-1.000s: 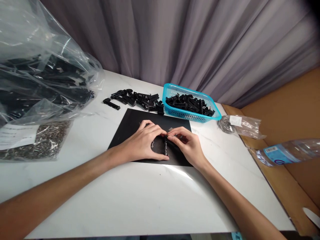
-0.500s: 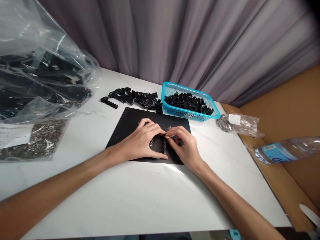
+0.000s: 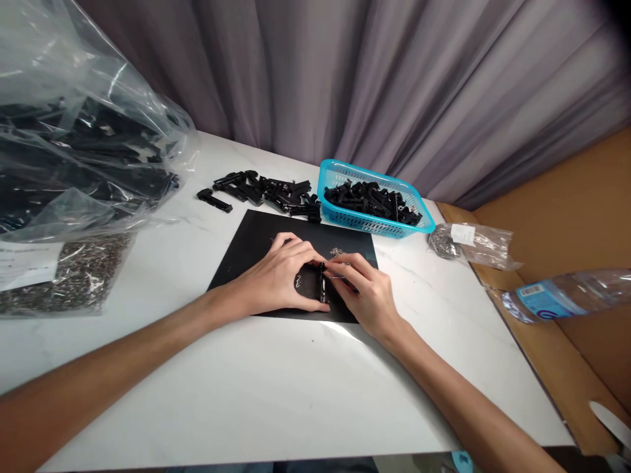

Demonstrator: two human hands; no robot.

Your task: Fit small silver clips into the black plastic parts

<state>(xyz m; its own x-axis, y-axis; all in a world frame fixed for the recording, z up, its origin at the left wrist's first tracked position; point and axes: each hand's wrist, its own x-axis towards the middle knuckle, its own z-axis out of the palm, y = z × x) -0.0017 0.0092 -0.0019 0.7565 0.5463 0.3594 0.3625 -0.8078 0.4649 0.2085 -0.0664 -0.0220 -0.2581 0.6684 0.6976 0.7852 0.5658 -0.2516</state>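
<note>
Over the mat point(image 3: 241, 246), my left hand point(image 3: 280, 272) grips the part point(image 3: 323, 286) with fingers at both ends, probably for steadiness; by its far end, my right hand point(image 3: 369, 289) pinches a thin metal piece point(image 3: 337, 277).

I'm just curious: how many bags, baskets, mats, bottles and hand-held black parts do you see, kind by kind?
Bags: 3 (large bag, front bag, small bag)
Baskets: 1 (blue basket)
Mats: 1 (black mat)
Bottles: 1 (clear bottle)
Held black parts: 1 (part in the left hand)
Total: 7
</note>
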